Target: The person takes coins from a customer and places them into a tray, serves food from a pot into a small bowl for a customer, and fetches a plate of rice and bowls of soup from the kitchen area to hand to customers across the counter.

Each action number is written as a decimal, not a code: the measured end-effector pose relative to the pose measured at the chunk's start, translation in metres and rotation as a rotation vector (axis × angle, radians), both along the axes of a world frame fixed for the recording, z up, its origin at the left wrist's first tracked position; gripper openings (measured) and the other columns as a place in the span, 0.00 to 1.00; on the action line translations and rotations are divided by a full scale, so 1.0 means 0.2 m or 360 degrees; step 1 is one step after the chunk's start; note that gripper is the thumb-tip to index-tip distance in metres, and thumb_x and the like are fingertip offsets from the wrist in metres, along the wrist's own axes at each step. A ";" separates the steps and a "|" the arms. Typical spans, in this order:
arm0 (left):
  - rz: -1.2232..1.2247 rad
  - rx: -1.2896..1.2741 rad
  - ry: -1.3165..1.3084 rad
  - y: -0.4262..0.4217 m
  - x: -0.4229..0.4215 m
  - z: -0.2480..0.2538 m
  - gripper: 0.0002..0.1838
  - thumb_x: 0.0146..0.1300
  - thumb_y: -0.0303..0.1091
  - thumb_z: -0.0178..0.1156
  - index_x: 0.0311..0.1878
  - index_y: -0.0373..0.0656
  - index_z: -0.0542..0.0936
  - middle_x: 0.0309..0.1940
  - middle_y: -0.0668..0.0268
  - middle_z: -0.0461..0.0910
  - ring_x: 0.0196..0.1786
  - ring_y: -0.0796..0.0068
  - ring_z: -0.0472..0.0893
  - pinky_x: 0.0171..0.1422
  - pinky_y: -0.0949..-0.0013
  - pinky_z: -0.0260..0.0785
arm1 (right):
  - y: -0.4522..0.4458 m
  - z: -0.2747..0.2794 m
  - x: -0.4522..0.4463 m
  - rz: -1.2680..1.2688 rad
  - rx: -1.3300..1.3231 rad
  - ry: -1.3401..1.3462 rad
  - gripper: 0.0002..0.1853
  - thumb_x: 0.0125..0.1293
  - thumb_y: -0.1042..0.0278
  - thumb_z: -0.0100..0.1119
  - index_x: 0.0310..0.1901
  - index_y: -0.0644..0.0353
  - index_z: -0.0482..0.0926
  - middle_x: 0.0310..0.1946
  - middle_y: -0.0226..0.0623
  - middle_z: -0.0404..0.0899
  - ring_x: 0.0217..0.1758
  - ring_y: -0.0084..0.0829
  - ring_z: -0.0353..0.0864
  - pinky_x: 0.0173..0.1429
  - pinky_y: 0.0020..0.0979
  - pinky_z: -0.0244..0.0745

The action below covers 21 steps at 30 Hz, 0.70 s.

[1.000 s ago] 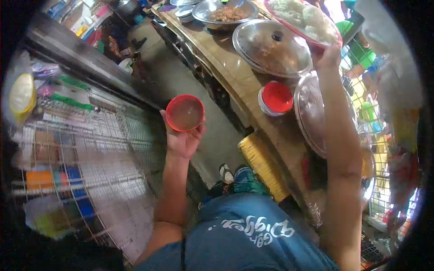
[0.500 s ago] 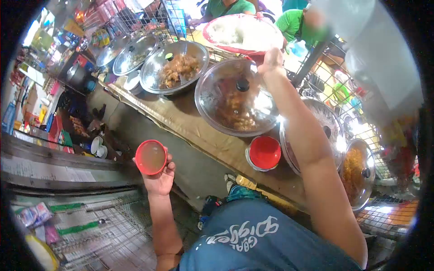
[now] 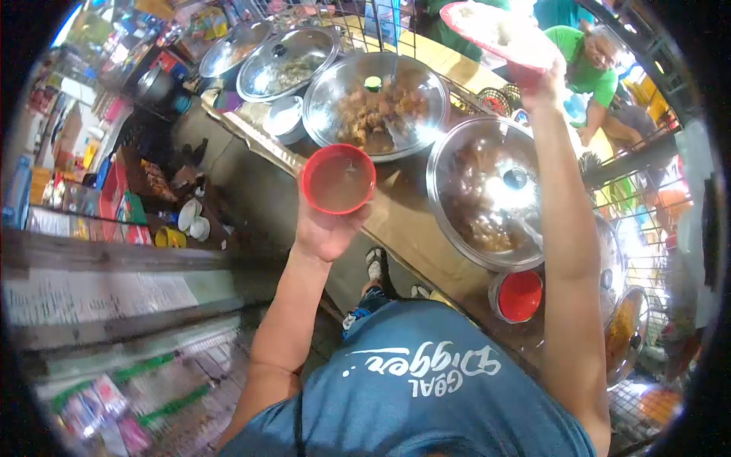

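My left hand [image 3: 329, 232] is wrapped from below round a red bowl [image 3: 338, 180] of cloudy liquid, held upright above the aisle beside the counter. Stretched out over the counter, my right hand [image 3: 542, 85] grips the near edge of a red plate [image 3: 487, 29] heaped with white rice. Below my right forearm sits a glass-lidded pan [image 3: 476, 190] of brown food. Another lidded pan [image 3: 373, 107] with chunks of browned food stands just beyond the bowl. A red-topped round container [image 3: 519, 296] rests near the counter edge.
More lidded pans [image 3: 289, 65] line the counter [image 3: 411, 221]. Wire mesh [image 3: 640, 198] runs along its far side. Beyond it, a person in a green shirt [image 3: 567, 46] leans over a yellow table. A white round container [image 3: 285, 116] stands at the left. Shelving fills the lower left.
The view has turned and shifted along the counter. My left hand has brought the red bowl nearer the counter and the pans. The rice plate remains in my right hand, reached across the counter.
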<state>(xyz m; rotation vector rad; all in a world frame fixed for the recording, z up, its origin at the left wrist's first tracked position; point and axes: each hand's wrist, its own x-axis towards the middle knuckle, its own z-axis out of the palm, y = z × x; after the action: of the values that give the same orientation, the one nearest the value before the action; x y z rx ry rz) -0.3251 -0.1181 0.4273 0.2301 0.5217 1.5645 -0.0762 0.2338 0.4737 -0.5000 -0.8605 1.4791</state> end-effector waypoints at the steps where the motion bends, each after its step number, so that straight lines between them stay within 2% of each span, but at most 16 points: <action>1: 0.0006 -0.0003 -0.0049 0.05 -0.03 0.01 0.33 0.67 0.64 0.45 0.63 0.47 0.71 0.53 0.60 0.79 0.48 0.63 0.81 0.46 0.64 0.75 | 0.02 0.00 -0.01 -0.0023 -0.0012 -0.0008 0.25 0.71 0.44 0.43 0.62 0.51 0.65 0.53 0.36 0.74 0.51 0.36 0.79 0.51 0.46 0.80; 2: 0.0012 -0.0021 -0.0104 0.09 -0.06 0.02 0.29 0.69 0.56 0.49 0.63 0.44 0.71 0.53 0.56 0.79 0.47 0.62 0.81 0.45 0.64 0.75 | 0.00 0.03 -0.01 -0.0223 -0.0243 -0.0004 0.27 0.70 0.42 0.45 0.62 0.52 0.64 0.51 0.35 0.74 0.51 0.34 0.78 0.53 0.44 0.76; 3: -0.0014 -0.0044 -0.0118 0.13 -0.10 0.02 0.29 0.69 0.56 0.49 0.63 0.44 0.71 0.53 0.56 0.79 0.47 0.62 0.81 0.45 0.64 0.75 | -0.04 0.06 -0.01 -0.0428 -0.0469 0.0002 0.30 0.69 0.40 0.47 0.63 0.53 0.63 0.50 0.34 0.74 0.50 0.32 0.77 0.55 0.43 0.72; 5: -0.0087 0.0123 -0.0029 0.22 -0.17 0.03 0.25 0.71 0.51 0.49 0.62 0.44 0.71 0.52 0.57 0.79 0.46 0.63 0.82 0.44 0.65 0.76 | -0.17 0.05 -0.05 -0.0836 -0.0144 -0.0221 0.29 0.67 0.43 0.53 0.61 0.53 0.63 0.50 0.33 0.74 0.50 0.26 0.75 0.54 0.35 0.67; 7: -0.0159 0.0076 -0.0072 0.31 -0.22 0.06 0.24 0.71 0.50 0.49 0.62 0.44 0.72 0.52 0.57 0.79 0.46 0.63 0.82 0.43 0.65 0.77 | -0.47 0.13 -0.18 -0.0459 0.0429 -0.0494 0.28 0.65 0.48 0.57 0.61 0.55 0.63 0.57 0.34 0.73 0.53 0.25 0.74 0.54 0.35 0.68; 8: -0.0198 0.0035 -0.0089 0.36 -0.24 0.06 0.24 0.71 0.50 0.49 0.62 0.45 0.72 0.51 0.58 0.79 0.46 0.63 0.82 0.42 0.65 0.77 | -0.59 0.13 -0.23 -0.0191 0.0501 -0.0777 0.31 0.62 0.51 0.62 0.61 0.56 0.63 0.60 0.36 0.71 0.56 0.27 0.73 0.56 0.36 0.69; 9: -0.0243 0.0022 -0.0102 0.40 -0.26 0.06 0.24 0.71 0.50 0.49 0.62 0.45 0.72 0.51 0.58 0.79 0.46 0.63 0.82 0.42 0.65 0.77 | -0.69 0.13 -0.29 0.0084 0.0555 -0.1052 0.35 0.58 0.53 0.67 0.62 0.58 0.63 0.63 0.38 0.69 0.59 0.28 0.72 0.58 0.37 0.70; 11: -0.0271 0.0075 -0.0033 0.48 -0.28 0.04 0.24 0.71 0.51 0.48 0.61 0.45 0.72 0.50 0.58 0.79 0.45 0.63 0.82 0.41 0.65 0.78 | -0.89 0.19 -0.45 0.0180 0.1126 -0.1751 0.48 0.48 0.55 0.75 0.68 0.61 0.59 0.67 0.43 0.64 0.65 0.36 0.69 0.66 0.41 0.68; 12: -0.0324 0.0079 -0.0043 0.51 -0.29 0.03 0.24 0.71 0.51 0.48 0.61 0.45 0.72 0.50 0.58 0.79 0.45 0.63 0.82 0.41 0.65 0.78 | -0.92 0.20 -0.52 0.0239 0.1139 -0.1733 0.53 0.45 0.56 0.78 0.69 0.62 0.56 0.70 0.44 0.61 0.66 0.37 0.68 0.67 0.43 0.66; 13: -0.0383 0.0110 0.0035 0.55 -0.30 0.02 0.29 0.71 0.59 0.41 0.63 0.48 0.70 0.53 0.61 0.78 0.47 0.63 0.82 0.42 0.63 0.78 | -0.93 0.19 -0.58 0.0295 0.1159 -0.1715 0.58 0.41 0.56 0.80 0.71 0.63 0.53 0.72 0.45 0.57 0.67 0.38 0.68 0.68 0.45 0.64; 14: -0.0442 0.0149 0.0111 0.60 -0.31 0.01 0.33 0.70 0.67 0.34 0.64 0.52 0.69 0.56 0.64 0.76 0.49 0.64 0.81 0.43 0.62 0.78 | -0.92 0.18 -0.62 0.0244 0.1145 -0.1746 0.58 0.41 0.56 0.80 0.71 0.63 0.53 0.72 0.45 0.57 0.67 0.38 0.68 0.68 0.45 0.64; 16: -0.0497 0.0197 0.0146 0.66 -0.30 0.01 0.33 0.71 0.66 0.34 0.64 0.52 0.68 0.56 0.64 0.76 0.50 0.64 0.81 0.44 0.62 0.79 | -0.88 0.14 -0.65 0.0153 0.1253 -0.1733 0.62 0.40 0.52 0.79 0.74 0.60 0.48 0.70 0.53 0.57 0.70 0.50 0.62 0.71 0.45 0.62; 17: -0.0507 0.0224 0.0185 0.69 -0.28 0.00 0.33 0.71 0.66 0.34 0.64 0.52 0.68 0.56 0.64 0.76 0.50 0.65 0.81 0.44 0.62 0.79 | -0.86 0.12 -0.66 0.0085 0.1221 -0.1788 0.62 0.40 0.52 0.79 0.74 0.60 0.48 0.70 0.53 0.57 0.70 0.50 0.62 0.71 0.45 0.62; 18: -0.0597 0.0200 -0.0024 0.72 -0.27 0.02 0.33 0.71 0.66 0.33 0.65 0.52 0.68 0.57 0.64 0.76 0.51 0.65 0.81 0.47 0.60 0.80 | -0.85 0.10 -0.65 0.0063 0.1242 -0.1765 0.62 0.41 0.54 0.80 0.73 0.61 0.48 0.71 0.51 0.56 0.71 0.46 0.62 0.72 0.43 0.60; 19: -0.0530 0.0013 0.0018 0.74 -0.24 0.05 0.35 0.71 0.66 0.33 0.66 0.50 0.67 0.59 0.64 0.74 0.56 0.65 0.79 0.52 0.60 0.79 | -0.84 0.11 -0.64 0.0042 0.1262 -0.1744 0.62 0.41 0.57 0.81 0.73 0.63 0.47 0.73 0.49 0.54 0.72 0.42 0.61 0.73 0.42 0.59; 21: -0.0530 -0.0057 0.0076 0.78 -0.18 0.09 0.36 0.71 0.66 0.33 0.68 0.49 0.66 0.62 0.65 0.72 0.60 0.66 0.76 0.59 0.61 0.75 | -0.84 0.15 -0.59 0.0023 0.1133 -0.1838 0.62 0.40 0.58 0.81 0.73 0.62 0.48 0.70 0.51 0.58 0.72 0.44 0.62 0.73 0.42 0.59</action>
<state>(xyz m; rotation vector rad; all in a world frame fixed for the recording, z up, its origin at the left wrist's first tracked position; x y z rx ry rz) -0.3619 0.0382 0.4447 0.3109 0.5191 1.2278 -0.1940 0.0663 0.5028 -0.7887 -2.1745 0.6882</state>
